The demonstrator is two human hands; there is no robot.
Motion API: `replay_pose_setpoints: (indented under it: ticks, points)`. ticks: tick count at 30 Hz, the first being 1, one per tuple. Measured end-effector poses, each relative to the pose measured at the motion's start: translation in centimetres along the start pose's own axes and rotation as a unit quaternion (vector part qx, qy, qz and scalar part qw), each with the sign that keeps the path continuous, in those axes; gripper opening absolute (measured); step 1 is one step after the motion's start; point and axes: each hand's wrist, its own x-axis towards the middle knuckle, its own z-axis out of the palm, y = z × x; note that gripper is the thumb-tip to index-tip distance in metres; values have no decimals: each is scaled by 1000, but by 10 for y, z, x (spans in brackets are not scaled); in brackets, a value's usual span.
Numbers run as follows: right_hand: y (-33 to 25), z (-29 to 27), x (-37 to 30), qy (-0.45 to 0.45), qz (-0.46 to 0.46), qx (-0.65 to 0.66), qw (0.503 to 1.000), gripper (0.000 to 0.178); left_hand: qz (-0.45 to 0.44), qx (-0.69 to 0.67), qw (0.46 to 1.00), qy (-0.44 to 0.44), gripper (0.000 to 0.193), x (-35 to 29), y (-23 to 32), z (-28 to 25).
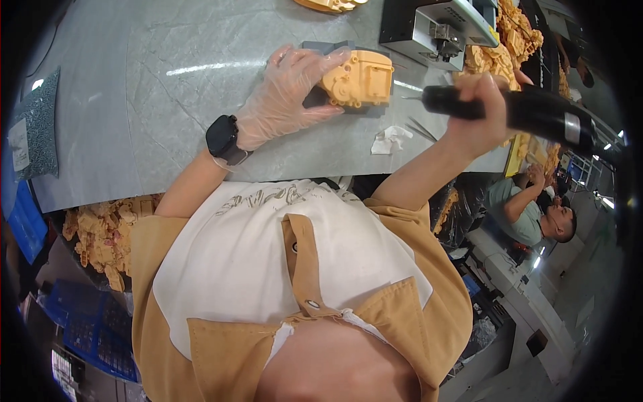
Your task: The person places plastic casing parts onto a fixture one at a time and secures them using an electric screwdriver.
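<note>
My left hand (293, 90), in a clear plastic glove, is closed around the left side of an orange molded plastic housing (362, 78). The housing rests in a dark grey fixture block (326, 47) on the table. My bare right hand (481, 110) grips a black electric screwdriver (529, 110) lying level, its thin bit pointing left toward the housing. A gap separates the bit from the housing. Beneath the bit lie a pair of tweezers (422, 130) and a crumpled white scrap (390, 140).
A grey and silver machine (439, 33) stands beyond the housing. Piles of orange parts (514, 33) sit at the right, with more orange parts (100, 234) below the table's left edge. A bag of dark pellets (37, 127) lies far left. A co-worker (529, 208) works at the right.
</note>
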Motion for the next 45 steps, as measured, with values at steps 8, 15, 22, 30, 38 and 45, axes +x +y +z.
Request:
replay_pose_setpoints:
  ticks: [8,15,22,30,38,45]
  points:
    - [14,65,-18,-48,-83,103,990,52,-40,-23,999,13,79,1,4,-1]
    - [28,73,-13,-54,-72,93,992,52,-44,-28,999,12,78,-1,1,2]
    - [37,72,-6,-72,-45,15,996,47,-46,-43,998,10,77,-1,1,-1]
    - [42,77,-8,-74,-47,-12,996,46,-32,-38,998,32,69,2,-2,2]
    - [43,76,-15,-56,-21,4,998,44,-35,-43,998,36,74,1,1,0]
    - [36,59,-17,-39,-4,9,999,37,-26,-25,999,-1,85,-2,5,-1]
